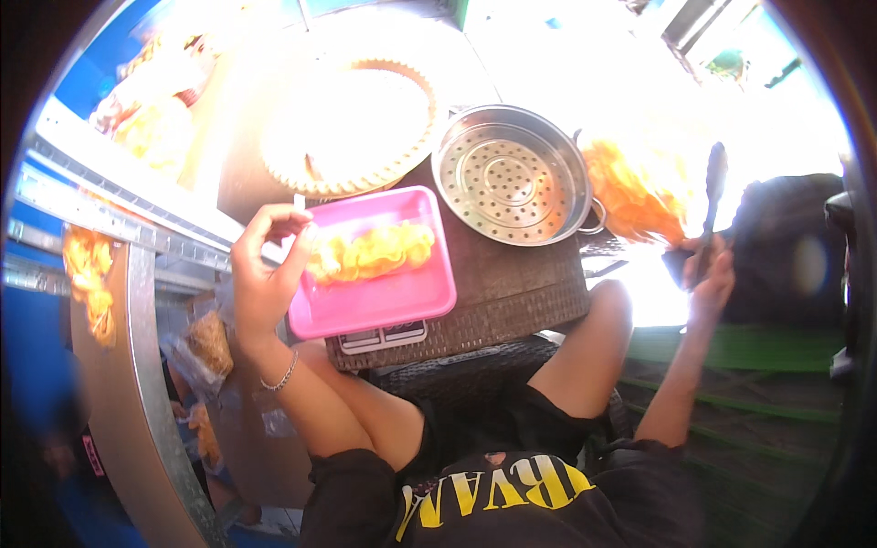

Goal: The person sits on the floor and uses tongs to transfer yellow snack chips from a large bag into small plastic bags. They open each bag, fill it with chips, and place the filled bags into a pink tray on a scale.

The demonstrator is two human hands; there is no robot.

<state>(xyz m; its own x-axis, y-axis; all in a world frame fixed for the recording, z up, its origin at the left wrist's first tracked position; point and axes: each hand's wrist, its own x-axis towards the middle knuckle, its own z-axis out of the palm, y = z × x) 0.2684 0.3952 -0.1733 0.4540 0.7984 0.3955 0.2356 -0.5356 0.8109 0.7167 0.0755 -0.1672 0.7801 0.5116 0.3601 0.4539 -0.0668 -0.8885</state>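
Observation:
A pink plastic tray point(370, 301) holds a heap of yellow-orange chips point(373, 253). It rests on a kitchen scale point(384, 337), with only the scale's front edge showing. My left hand point(267, 274) is at the tray's left rim, thumb and forefinger pinched around a small white object point(299, 202) too small to identify. Off to the right, my right hand point(712, 274) grips a long dark utensil point(716, 171), seemingly tongs, pointing away from me. Between the hands stands a steel steamer pan point(510, 175) with a perforated bottom and a ring handle.
A round basket with a scalloped rim point(425, 89) sits behind the tray, its contents washed out by glare. Right of the pan is a clear bag of orange chips point(630, 192). A metal-edged shelf frame point(137, 226) runs along the left. The brown woven table point(507, 288) ends near my knees.

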